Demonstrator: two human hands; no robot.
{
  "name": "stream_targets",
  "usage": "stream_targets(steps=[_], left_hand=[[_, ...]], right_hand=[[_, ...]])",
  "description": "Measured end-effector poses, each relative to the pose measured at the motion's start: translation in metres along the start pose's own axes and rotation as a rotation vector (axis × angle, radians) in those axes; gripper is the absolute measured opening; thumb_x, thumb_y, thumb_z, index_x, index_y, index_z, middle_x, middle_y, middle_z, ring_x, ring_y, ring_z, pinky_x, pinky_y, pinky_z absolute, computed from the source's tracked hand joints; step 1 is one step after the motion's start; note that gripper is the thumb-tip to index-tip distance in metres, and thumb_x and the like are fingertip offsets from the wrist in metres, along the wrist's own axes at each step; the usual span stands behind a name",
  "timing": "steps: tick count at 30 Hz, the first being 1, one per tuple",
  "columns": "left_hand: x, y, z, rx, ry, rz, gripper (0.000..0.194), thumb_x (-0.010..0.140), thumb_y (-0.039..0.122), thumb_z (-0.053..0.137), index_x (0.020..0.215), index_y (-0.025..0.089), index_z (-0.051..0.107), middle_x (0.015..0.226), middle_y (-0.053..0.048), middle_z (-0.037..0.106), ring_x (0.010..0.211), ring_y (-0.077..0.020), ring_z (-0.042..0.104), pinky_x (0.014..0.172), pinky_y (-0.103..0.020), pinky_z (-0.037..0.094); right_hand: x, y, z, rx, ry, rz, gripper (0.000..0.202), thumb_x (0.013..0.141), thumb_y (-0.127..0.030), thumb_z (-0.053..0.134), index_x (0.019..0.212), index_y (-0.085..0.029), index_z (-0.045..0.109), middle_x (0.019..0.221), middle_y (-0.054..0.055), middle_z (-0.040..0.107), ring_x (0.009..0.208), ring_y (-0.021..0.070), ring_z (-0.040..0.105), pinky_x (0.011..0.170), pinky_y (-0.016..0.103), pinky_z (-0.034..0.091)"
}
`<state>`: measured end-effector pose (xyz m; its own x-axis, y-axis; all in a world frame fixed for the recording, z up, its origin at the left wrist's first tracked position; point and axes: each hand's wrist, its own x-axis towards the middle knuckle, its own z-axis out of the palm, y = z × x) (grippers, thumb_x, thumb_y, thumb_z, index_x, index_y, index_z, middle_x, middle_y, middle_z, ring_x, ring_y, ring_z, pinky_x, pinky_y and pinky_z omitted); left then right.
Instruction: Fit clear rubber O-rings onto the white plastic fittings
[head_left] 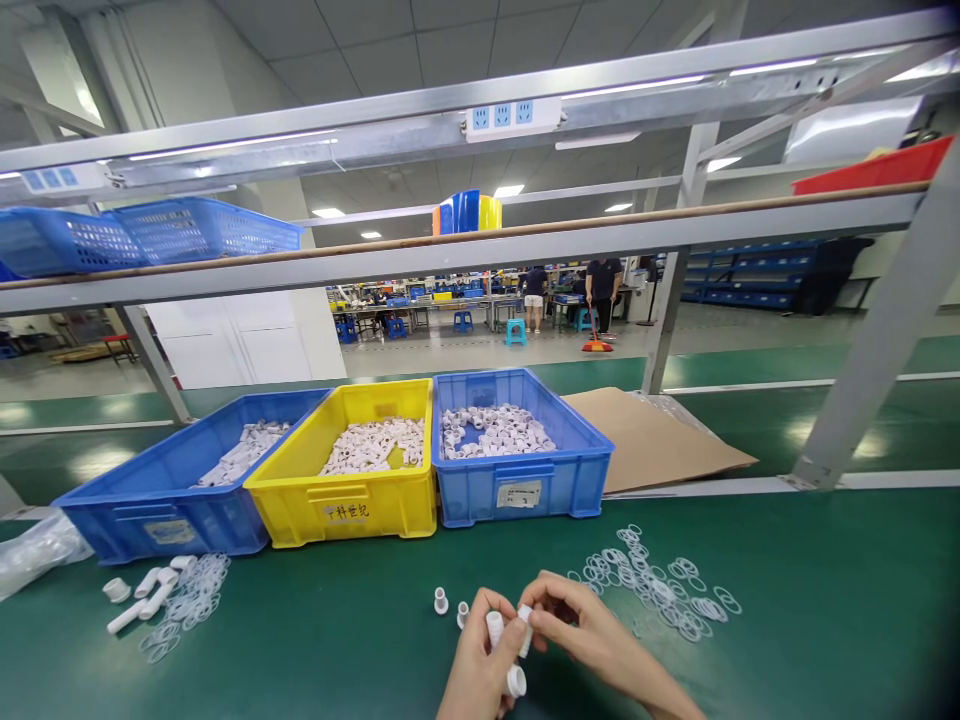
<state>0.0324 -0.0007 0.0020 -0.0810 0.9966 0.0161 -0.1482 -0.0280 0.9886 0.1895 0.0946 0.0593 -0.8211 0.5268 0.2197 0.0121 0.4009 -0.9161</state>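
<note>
My left hand [484,665] is closed around white plastic fittings [515,682], one sticking up between the fingers and one below. Beside it, my right hand [574,625] pinches a small white piece [525,628] that meets the left fingertips. Two small white fittings stand on the green table just left of my hands, one upright [441,601] and one partly behind the left hand [463,613]. Thin translucent rings [660,590] lie scattered right of my right hand.
Behind my hands stand a left blue bin [187,520], a yellow bin [352,510] and a right blue bin [517,490], holding white parts. More fittings [154,592] and rings [187,600] lie at left. Cardboard [652,440] is behind; a shelf [465,245] crosses above.
</note>
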Motion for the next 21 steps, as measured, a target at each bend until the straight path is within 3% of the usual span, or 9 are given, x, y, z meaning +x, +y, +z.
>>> stream_targets(steps=[5, 9, 12, 17, 21], left_hand=[[0.002, -0.001, 0.0, -0.017, -0.009, 0.054, 0.05, 0.086, 0.066, 0.06, 0.101, 0.021, 0.045, 0.091, -0.001, 0.067, 0.038, -0.0009, 0.037, 0.031, -0.015, 0.024], [-0.001, -0.002, 0.002, -0.125, -0.027, 0.064, 0.048, 0.089, 0.064, 0.057, 0.099, 0.019, 0.047, 0.09, -0.003, 0.068, 0.034, -0.0004, 0.036, 0.027, -0.015, 0.018], [-0.012, 0.009, -0.004, -0.196, 0.016, 0.081, 0.044, 0.092, 0.061, 0.055, 0.097, 0.017, 0.05, 0.083, -0.002, 0.066, 0.033, -0.0001, 0.032, 0.027, -0.016, 0.015], [-0.043, 0.061, -0.051, -0.077, 0.303, 0.081, 0.036, 0.093, 0.053, 0.057, 0.104, 0.019, 0.054, 0.083, 0.002, 0.059, 0.044, -0.002, 0.033, 0.036, -0.015, 0.018], [-0.058, 0.093, -0.094, 0.372, 0.444, 0.124, 0.033, 0.094, 0.052, 0.052, 0.107, 0.021, 0.057, 0.081, 0.003, 0.053, 0.055, -0.0072, 0.045, 0.046, -0.017, 0.033]], right_hand=[[0.001, 0.002, -0.003, -0.024, 0.074, 0.001, 0.034, 0.101, -0.053, 0.062, 0.096, -0.02, 0.069, 0.08, 0.0, 0.058, 0.07, 0.0173, 0.052, 0.061, 0.026, 0.036], [0.001, 0.001, -0.002, -0.005, 0.051, -0.002, 0.033, 0.101, -0.053, 0.061, 0.098, -0.021, 0.07, 0.082, 0.0, 0.057, 0.069, 0.0165, 0.049, 0.059, 0.026, 0.036], [0.001, 0.001, -0.001, -0.074, 0.052, -0.018, 0.034, 0.103, -0.052, 0.059, 0.092, -0.021, 0.07, 0.084, 0.001, 0.058, 0.072, 0.0174, 0.05, 0.062, 0.027, 0.036], [-0.002, 0.006, -0.005, -0.072, 0.057, 0.051, 0.04, 0.103, -0.059, 0.052, 0.094, -0.022, 0.065, 0.074, -0.001, 0.049, 0.062, 0.0164, 0.043, 0.054, 0.027, 0.034], [-0.004, 0.012, -0.011, -0.06, 0.069, 0.128, 0.045, 0.101, -0.065, 0.049, 0.099, -0.023, 0.064, 0.078, 0.001, 0.051, 0.063, 0.0179, 0.044, 0.054, 0.028, 0.037]])
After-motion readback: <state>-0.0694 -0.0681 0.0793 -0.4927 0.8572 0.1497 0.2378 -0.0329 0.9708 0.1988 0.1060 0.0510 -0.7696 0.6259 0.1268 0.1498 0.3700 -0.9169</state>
